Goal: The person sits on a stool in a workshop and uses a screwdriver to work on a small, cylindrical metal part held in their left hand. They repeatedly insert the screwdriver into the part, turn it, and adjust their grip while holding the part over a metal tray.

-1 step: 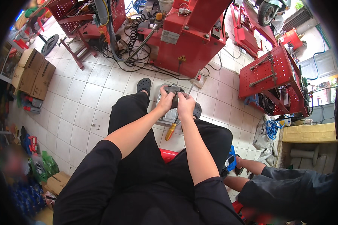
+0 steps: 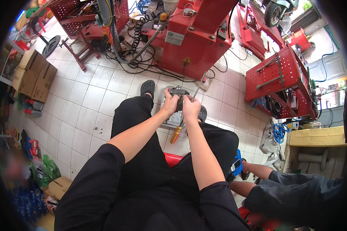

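Between my knees, my left hand (image 2: 169, 104) is closed around a dark, blocky metal part (image 2: 178, 91), fingers at its left side and thumb on its near face. My right hand (image 2: 191, 108) is closed on the shaft of a long screwdriver (image 2: 176, 135), and its thumb lies against the right side of the metal part. The screwdriver slants, with its yellow handle hanging below my hand and its thin shaft rising to the upper right. Beneath my hands, a greyish tray (image 2: 169, 124) stands on the floor, its contents mostly hidden.
Ahead stands a large red machine (image 2: 192, 54) with cables and a hose around its base. A red perforated tool cart (image 2: 264, 82) is to the right, cardboard boxes (image 2: 34, 77) to the left. Another person's leg (image 2: 289, 188) comes in at lower right, beside a blue-and-black object (image 2: 235, 165).
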The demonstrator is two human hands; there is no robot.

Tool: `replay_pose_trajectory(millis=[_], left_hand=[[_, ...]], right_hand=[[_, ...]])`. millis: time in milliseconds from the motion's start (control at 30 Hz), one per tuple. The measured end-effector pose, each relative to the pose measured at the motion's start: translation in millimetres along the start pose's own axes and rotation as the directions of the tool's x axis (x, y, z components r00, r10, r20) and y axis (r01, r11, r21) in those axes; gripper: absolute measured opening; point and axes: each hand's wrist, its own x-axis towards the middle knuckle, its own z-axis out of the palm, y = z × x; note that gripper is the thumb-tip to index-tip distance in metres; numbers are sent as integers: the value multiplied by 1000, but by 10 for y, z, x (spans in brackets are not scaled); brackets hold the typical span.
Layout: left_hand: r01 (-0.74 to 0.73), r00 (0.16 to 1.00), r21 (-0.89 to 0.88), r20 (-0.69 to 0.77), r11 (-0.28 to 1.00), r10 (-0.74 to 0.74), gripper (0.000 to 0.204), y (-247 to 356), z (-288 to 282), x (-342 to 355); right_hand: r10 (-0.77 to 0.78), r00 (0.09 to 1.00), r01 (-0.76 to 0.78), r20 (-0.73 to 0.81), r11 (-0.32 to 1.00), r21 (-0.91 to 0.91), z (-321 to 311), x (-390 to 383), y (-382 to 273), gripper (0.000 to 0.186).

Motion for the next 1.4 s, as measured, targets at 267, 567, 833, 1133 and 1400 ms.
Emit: replay_pose_trajectory(millis=[267, 567, 833, 1133, 1400], left_hand=[[30, 996, 3, 79, 1000, -30, 57, 132, 33, -83], [-117, 991, 113, 77, 987, 108, 56, -72, -1, -15], [-67, 995, 53, 82, 996, 63, 56, -6, 18, -41], [-82, 996, 57, 52, 995, 79, 54, -104, -16, 15], [-49, 995, 66, 84, 997, 44, 53, -39, 24, -34]], right_hand=[[-114, 993, 106, -43, 983, -150, -46, -27, -26, 20], [-36, 999, 36, 1, 996, -84, -70, -20, -78, 17], [-63, 998, 63, 9, 995, -71, -84, 6, -27, 18], [-116, 993, 109, -32, 979, -170, -35, -102, -99, 22], [-49, 999, 48, -4, 995, -89, -77, -52, -68, 20]])
